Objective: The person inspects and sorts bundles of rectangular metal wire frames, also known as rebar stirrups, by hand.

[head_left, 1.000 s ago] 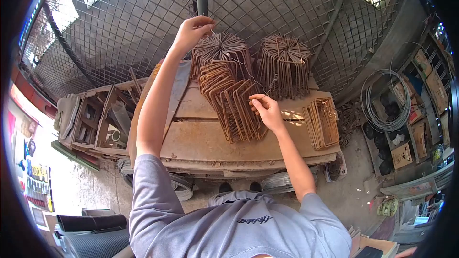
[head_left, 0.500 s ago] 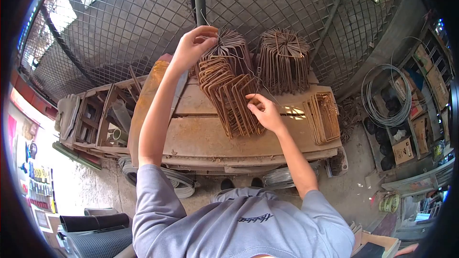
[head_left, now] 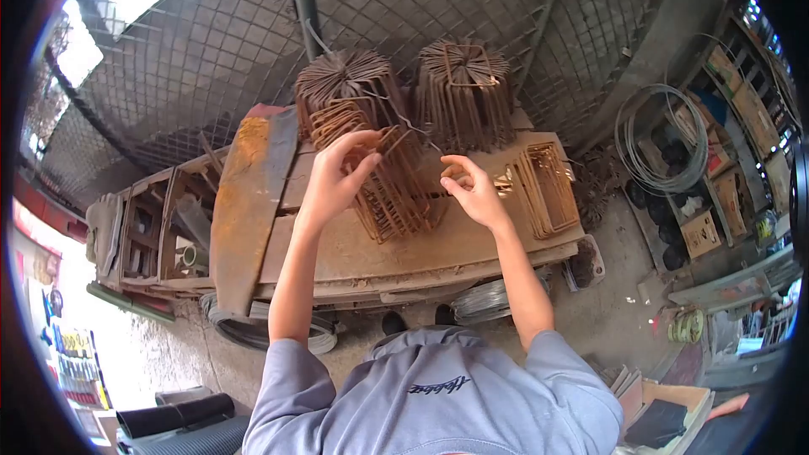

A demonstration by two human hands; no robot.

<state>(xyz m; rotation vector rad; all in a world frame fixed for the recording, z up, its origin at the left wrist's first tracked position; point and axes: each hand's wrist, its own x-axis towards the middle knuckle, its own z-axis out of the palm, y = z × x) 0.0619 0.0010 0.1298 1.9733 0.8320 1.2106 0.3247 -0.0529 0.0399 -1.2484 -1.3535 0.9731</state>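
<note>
A bundle of rusty rebar stirrups (head_left: 392, 194) leans on the wooden bench, in front of a taller round stack of stirrups (head_left: 345, 76). My left hand (head_left: 337, 181) is at the bundle's upper left side, fingers curved and thumb apart, with nothing visible between them. A thin bent wire (head_left: 413, 125) runs across the tall stack down towards my right hand (head_left: 474, 194). The right hand's fingers are curled together near the wire's lower end, right of the bundle. Their contact with the wire is too small to see clearly.
Another round stirrup stack (head_left: 466, 105) stands at the back, and rectangular stirrups (head_left: 548, 190) lie at the bench's right end. A rusty sheet (head_left: 244, 202) covers the left end. Wire coils (head_left: 489, 302) lie below the bench; wire mesh (head_left: 236, 50) rises behind.
My left hand has come down from the tall stack to the leaning bundle, and its fingers have parted. The right hand's fingers have curled in. The view has shifted.
</note>
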